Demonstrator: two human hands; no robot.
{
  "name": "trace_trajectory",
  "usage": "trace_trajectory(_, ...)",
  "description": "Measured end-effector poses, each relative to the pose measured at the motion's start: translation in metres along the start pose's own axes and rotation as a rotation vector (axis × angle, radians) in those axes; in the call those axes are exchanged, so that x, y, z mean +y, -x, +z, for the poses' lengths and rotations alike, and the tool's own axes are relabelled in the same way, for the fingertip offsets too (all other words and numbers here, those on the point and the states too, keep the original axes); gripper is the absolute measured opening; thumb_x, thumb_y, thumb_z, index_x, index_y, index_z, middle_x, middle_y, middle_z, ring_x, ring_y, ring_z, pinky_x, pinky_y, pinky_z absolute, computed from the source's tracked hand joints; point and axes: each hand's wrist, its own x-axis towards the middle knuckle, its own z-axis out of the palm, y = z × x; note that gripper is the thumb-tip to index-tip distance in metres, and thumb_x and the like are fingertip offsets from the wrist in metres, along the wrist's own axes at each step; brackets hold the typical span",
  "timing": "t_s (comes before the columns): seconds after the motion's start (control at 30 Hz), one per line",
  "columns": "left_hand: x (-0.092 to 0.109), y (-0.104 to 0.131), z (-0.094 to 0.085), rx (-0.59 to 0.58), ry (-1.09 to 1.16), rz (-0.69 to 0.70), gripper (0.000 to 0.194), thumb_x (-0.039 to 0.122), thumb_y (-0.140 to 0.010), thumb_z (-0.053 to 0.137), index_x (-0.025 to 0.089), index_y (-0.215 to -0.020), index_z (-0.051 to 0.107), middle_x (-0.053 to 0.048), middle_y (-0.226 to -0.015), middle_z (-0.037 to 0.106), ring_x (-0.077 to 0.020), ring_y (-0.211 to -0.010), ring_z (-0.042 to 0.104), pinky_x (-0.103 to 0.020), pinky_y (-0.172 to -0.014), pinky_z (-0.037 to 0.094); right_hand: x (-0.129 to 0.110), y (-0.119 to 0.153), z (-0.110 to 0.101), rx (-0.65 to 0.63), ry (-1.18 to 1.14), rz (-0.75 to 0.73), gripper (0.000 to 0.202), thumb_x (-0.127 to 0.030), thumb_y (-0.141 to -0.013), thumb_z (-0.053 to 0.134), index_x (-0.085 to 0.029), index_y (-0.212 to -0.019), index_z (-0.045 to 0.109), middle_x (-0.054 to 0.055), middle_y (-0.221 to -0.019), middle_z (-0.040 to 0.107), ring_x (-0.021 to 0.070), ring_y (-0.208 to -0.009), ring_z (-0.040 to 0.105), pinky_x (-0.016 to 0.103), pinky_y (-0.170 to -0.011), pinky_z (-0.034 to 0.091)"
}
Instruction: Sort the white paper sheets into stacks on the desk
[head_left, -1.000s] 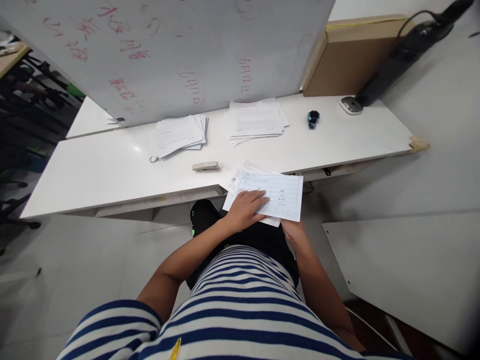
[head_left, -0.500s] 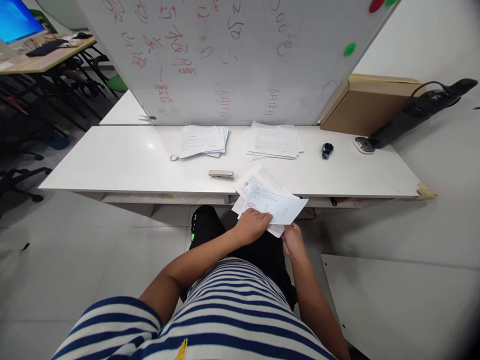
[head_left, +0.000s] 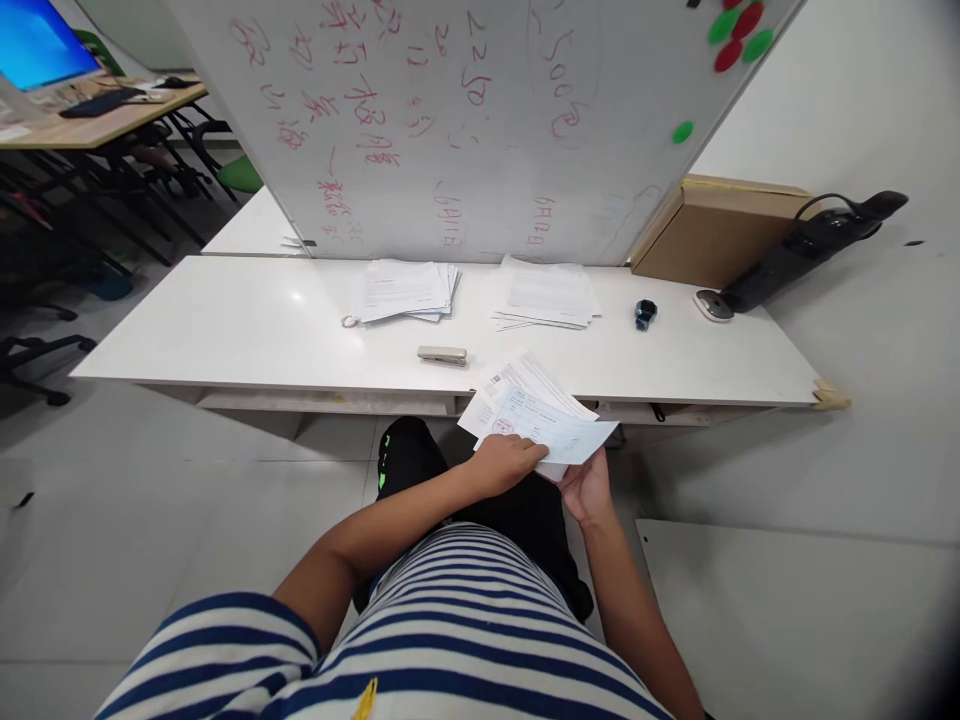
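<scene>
A fanned bunch of paper sheets (head_left: 556,425) is between my hands, over my lap at the desk's front edge. The top sheet is pale blue with a red round stamp. My left hand (head_left: 504,464) is closed on the papers' near left edge, its fingers lying over the top sheet. From below, my right hand (head_left: 589,490) grips the near right corner, its fingers partly hidden under the sheets. Just beyond the papers, a beige stapler (head_left: 442,355) rests on the white desk (head_left: 225,330). Two paper stacks, left (head_left: 405,290) and right (head_left: 546,293), lie farther back.
A whiteboard (head_left: 495,130) with red writing stands along the desk's back edge. To the right are a watch (head_left: 646,313), a computer mouse (head_left: 712,305), a black bottle (head_left: 810,245) and a cardboard box (head_left: 712,230). Behind on the left is a monitor (head_left: 45,45).
My right hand has shifted slightly up and further under the papers, with its palm turned more upward. The held sheets are fanned a little differently. The camera view has tilted slightly.
</scene>
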Motion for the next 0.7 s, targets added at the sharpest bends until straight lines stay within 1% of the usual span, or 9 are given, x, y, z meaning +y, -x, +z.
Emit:
trace_trajectory(0.13,0.006,-0.008,-0.002,-0.051,-0.025,-0.030,0.024,0.028,-0.089,0.049,0.020,-0.111,0.056,-0.007,-0.117,0.062,-0.0194,-0.085,0.061,-0.028,-0.059,0.046,-0.003,0.008,0.005,-0.045,-0.028,-0.015,0.074,-0.078,-0.078,0.031,-0.028,-0.125,0.058,0.005,-0.127,0.061,0.0292,-0.122,0.052,0.046,-0.092,0.050)
trace_trajectory(0.23,0.007,-0.012,-0.002,-0.036,-0.032,-0.055,0.029,0.032,-0.088,0.052,0.020,-0.114,0.057,-0.009,-0.132,0.054,-0.0229,-0.095,0.059,-0.033,-0.067,0.048,-0.002,0.010,0.004,-0.048,-0.057,-0.037,0.071,-0.077,-0.079,0.035,-0.029,-0.127,0.056,0.005,-0.130,0.059,0.0292,-0.122,0.052,0.046,-0.094,0.049)
trace_trajectory(0.33,-0.001,-0.013,-0.003,-0.019,0.010,0.047,0.040,0.046,-0.086,0.055,0.019,-0.116,0.059,-0.011,-0.137,0.049,-0.0290,-0.115,0.050,-0.043,-0.091,0.043,0.000,0.007,-0.001,-0.049,-0.032,0.038,0.056,-0.058,-0.080,0.056,-0.025,-0.124,0.058,0.006,-0.127,0.061,0.0289,-0.119,0.055,0.046,-0.097,0.048)
trace_trajectory(0.4,-0.013,-0.014,-0.007,0.006,0.060,0.106,0.050,0.057,-0.083,0.054,0.021,-0.117,0.060,-0.011,-0.142,0.045,-0.0319,-0.130,0.038,-0.049,-0.105,0.030,0.002,0.004,-0.007,-0.019,-0.022,0.076,0.050,-0.043,-0.077,0.066,-0.022,-0.121,0.060,0.007,-0.123,0.064,0.0281,-0.117,0.057,0.045,-0.100,0.046)
trace_trajectory(0.43,-0.021,-0.015,-0.010,0.023,0.083,0.090,0.052,0.060,-0.083,0.051,0.022,-0.117,0.061,-0.010,-0.144,0.042,-0.0321,-0.134,0.032,-0.050,-0.109,0.025,0.003,0.002,-0.009,0.003,-0.028,0.087,0.049,-0.038,-0.076,0.068,-0.021,-0.120,0.060,0.007,-0.121,0.065,0.0277,-0.116,0.057,0.045,-0.101,0.045)
trace_trajectory(0.5,-0.040,-0.021,-0.016,0.063,0.104,-0.061,0.052,0.060,-0.087,0.043,0.023,-0.120,0.060,-0.008,-0.147,0.038,-0.0308,-0.139,0.025,-0.049,-0.111,0.020,0.005,0.002,-0.014,0.040,-0.049,0.104,0.048,-0.034,-0.075,0.069,-0.020,-0.119,0.060,0.006,-0.119,0.066,0.0274,-0.116,0.058,0.045,-0.103,0.043)
trace_trajectory(0.6,-0.069,-0.031,-0.018,0.081,0.069,-0.393,0.054,0.054,-0.092,0.038,0.022,-0.133,0.049,-0.010,-0.150,0.033,-0.0314,-0.141,0.020,-0.049,-0.111,0.022,0.007,0.005,-0.019,0.041,-0.066,0.142,0.046,-0.033,-0.076,0.067,-0.020,-0.120,0.060,0.006,-0.123,0.064,0.0268,-0.119,0.055,0.045,-0.106,0.041)
trace_trajectory(0.63,-0.076,-0.033,-0.016,0.056,0.054,-0.463,0.058,0.054,-0.091,0.039,0.020,-0.137,0.044,-0.011,-0.151,0.031,-0.0325,-0.141,0.018,-0.050,-0.111,0.021,0.007,0.007,-0.019,0.029,-0.068,0.156,0.046,-0.034,-0.078,0.066,-0.021,-0.121,0.060,0.005,-0.124,0.064,0.0265,-0.121,0.054,0.045,-0.106,0.041)
trace_trajectory(0.7,-0.085,-0.035,-0.010,-0.011,0.039,-0.511,0.065,0.056,-0.089,0.042,0.020,-0.142,0.037,-0.013,-0.153,0.025,-0.0339,-0.142,0.016,-0.053,-0.112,0.018,0.006,0.010,-0.018,-0.006,-0.074,0.182,0.043,-0.038,-0.080,0.063,-0.022,-0.120,0.061,0.004,-0.125,0.063,0.0261,-0.122,0.053,0.045,-0.106,0.041)
